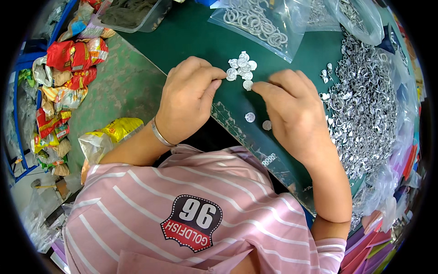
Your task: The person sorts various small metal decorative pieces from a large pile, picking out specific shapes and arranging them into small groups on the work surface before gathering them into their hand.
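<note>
Left hand at frame centre, fingers pinched on silver disc. Right hand fingertip pressing disc beside small disc cluster, upper centre on green mat. Metal ring heap right.

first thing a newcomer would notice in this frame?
Probably the big heap of small silvery metal rings along the right of the green table. Next, the left hand and right hand meeting at a little cluster of silver discs mid-table. Crumpled red and yellow wrappers pile up far left.
</note>
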A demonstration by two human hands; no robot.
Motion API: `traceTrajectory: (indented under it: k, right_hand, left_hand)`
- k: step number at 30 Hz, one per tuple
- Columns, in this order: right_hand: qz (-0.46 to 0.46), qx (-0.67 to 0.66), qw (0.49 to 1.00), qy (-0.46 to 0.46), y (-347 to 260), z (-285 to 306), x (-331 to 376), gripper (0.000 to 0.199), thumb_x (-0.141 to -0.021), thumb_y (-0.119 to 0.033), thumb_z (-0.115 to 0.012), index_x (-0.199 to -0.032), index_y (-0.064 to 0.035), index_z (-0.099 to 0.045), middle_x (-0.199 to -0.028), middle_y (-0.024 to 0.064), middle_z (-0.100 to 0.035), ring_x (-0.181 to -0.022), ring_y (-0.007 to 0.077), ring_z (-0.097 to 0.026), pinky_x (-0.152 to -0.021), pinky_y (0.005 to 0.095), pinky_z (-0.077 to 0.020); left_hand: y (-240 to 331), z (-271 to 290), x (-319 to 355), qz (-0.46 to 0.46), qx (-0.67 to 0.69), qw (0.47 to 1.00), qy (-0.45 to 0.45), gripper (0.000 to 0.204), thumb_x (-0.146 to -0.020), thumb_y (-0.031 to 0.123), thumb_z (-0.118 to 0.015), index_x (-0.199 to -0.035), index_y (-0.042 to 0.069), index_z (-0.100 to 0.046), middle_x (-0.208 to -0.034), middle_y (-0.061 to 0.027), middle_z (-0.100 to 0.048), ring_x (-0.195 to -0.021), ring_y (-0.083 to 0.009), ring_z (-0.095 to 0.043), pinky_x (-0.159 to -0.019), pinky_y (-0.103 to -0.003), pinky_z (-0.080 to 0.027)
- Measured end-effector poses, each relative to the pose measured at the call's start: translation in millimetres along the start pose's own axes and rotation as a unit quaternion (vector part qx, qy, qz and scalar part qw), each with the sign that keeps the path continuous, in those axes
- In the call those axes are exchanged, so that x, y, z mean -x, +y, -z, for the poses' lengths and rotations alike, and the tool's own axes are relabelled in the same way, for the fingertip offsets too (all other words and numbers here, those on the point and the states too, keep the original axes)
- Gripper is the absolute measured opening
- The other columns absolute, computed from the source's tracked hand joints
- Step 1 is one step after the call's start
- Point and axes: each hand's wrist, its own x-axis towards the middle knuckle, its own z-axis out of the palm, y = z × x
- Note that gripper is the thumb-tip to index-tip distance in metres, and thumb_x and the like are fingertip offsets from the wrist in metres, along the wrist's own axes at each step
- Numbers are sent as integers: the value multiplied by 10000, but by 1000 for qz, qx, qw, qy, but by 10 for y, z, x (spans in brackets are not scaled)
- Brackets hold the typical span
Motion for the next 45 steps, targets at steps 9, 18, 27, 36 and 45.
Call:
traceTrajectory:
  k: [9,18,27,36,45]
  right_hand:
    - [-24,-12,1000,-9,36,-256,-28,190,-682,8,-616,-869,-26,-621,-884,101,-571,-828,292,-574,-697,384,-454]
    - [47,-45,996,-53,45,9,159,231,-627,4,-641,-856,-17,-621,-886,108,-602,-794,288,-581,-686,376,-462]
    - [-75,-102,992,23,43,94,223,202,-698,105,-649,-855,-16,-613,-856,122,-637,-760,323,-596,-661,385,-496]
    - [-66,-85,994,-18,-5,0,230,270,-628,62,-662,-875,-28,-599,-847,99,-610,-760,307,-593,-654,388,-481]
    - [-18,-61,995,-73,-113,112,468,251,-626,39,-624,-874,4,-646,-900,125,-583,-761,281,-588,-634,370,-500]
  left_hand:
    - [-17,-101,-79,19,-30,999,-1,226,-744,101,-758,-941,60,-657,-895,-81,-593,-805,-278,-581,-723,-391,-428]
    - [78,-51,-77,41,132,990,-1,133,-738,-30,-728,-830,29,-652,-839,-84,-640,-672,-242,-591,-662,-336,-481]
    - [163,-71,10,-81,108,988,-74,136,-731,-30,-730,-843,27,-678,-861,-74,-635,-750,-243,-594,-697,-339,-452]
    - [165,-86,-26,-24,78,995,-61,192,-754,9,-731,-939,22,-682,-898,-95,-610,-802,-261,-596,-738,-345,-463]
    - [191,-115,-60,-36,100,989,-107,173,-715,73,-770,-845,76,-656,-859,-57,-606,-766,-240,-584,-741,-356,-410]
